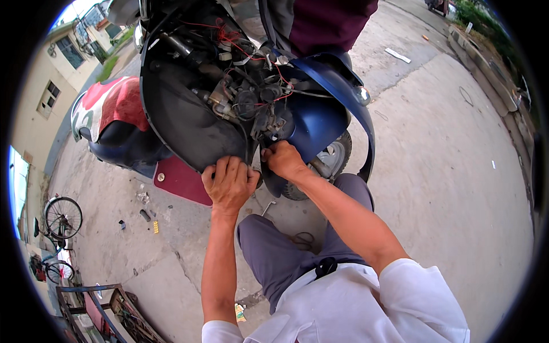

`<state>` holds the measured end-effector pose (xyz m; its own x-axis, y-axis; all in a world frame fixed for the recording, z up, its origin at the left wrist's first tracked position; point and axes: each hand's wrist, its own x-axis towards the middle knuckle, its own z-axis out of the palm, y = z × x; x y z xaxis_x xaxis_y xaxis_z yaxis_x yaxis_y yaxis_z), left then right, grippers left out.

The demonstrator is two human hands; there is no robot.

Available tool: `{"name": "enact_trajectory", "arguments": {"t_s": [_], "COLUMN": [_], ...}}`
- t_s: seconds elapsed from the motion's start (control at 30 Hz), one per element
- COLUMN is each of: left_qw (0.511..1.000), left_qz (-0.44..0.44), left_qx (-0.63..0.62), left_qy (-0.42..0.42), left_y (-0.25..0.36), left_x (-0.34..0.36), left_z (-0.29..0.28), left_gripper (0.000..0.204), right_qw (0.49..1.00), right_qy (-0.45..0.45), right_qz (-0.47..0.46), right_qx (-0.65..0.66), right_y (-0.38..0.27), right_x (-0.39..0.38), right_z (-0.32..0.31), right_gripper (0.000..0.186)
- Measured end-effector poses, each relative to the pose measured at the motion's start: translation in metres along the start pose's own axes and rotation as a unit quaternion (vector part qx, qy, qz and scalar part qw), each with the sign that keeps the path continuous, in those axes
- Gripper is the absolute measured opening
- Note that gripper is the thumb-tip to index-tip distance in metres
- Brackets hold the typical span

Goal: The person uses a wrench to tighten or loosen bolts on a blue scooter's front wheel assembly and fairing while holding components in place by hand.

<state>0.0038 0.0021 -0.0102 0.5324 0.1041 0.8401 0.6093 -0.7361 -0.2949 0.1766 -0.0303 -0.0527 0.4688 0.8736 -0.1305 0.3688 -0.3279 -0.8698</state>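
Note:
A scooter stands before me with its front body opened up. Curled over the lower edge of its black plastic inner panel [183, 123] are the fingers of my left hand [230, 180]. Close to its right, my right hand [284, 160] is closed in the gap between that panel and the blue front cover [320, 123]. Whatever its fingertips pinch is hidden. Above my hands, a tangle of red wires [227, 37] and dark parts lies exposed, with a round black part [246, 103] among them. The front wheel [337, 154] shows beside my right wrist.
A dark red floor mat [182, 182] and a cloth-draped seat [117, 103] are at the left. A metal wrench-like tool [268, 208] lies near my knees. Farther off are a bicycle [62, 218], a metal frame box [108, 314] and a kerb [480, 68].

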Motion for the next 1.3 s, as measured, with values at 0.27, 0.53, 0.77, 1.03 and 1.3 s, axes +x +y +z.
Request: {"name": "enact_trajectory", "arguments": {"t_s": [0.27,0.53,0.77,1.03,1.3], "left_qw": [1.000,1.000,1.000,1.000,1.000], "left_qz": [-0.004,-0.003,-0.006,-0.005,0.003], "left_qx": [0.003,0.005,0.003,0.017,0.010], "left_qy": [0.001,-0.003,-0.020,-0.001,-0.013], "left_y": [0.009,0.003,0.001,0.004,-0.001], "left_x": [0.000,-0.001,-0.001,0.001,-0.001], "left_z": [0.003,0.002,-0.001,-0.002,-0.001], "left_gripper": [0.011,0.011,0.012,0.011,0.010], "right_qw": [0.965,0.961,0.968,0.964,0.972], "right_qy": [-0.043,-0.049,-0.043,-0.049,-0.030], "right_qz": [0.083,0.088,0.050,0.067,0.045], "right_qx": [0.246,0.256,0.243,0.252,0.229], "right_y": [0.024,0.001,-0.007,-0.004,-0.010], "right_x": [0.007,-0.004,-0.012,-0.012,-0.012], "right_z": [0.022,0.029,0.029,0.034,0.040], "right_gripper": [0.033,0.034,0.035,0.037,0.037]}}
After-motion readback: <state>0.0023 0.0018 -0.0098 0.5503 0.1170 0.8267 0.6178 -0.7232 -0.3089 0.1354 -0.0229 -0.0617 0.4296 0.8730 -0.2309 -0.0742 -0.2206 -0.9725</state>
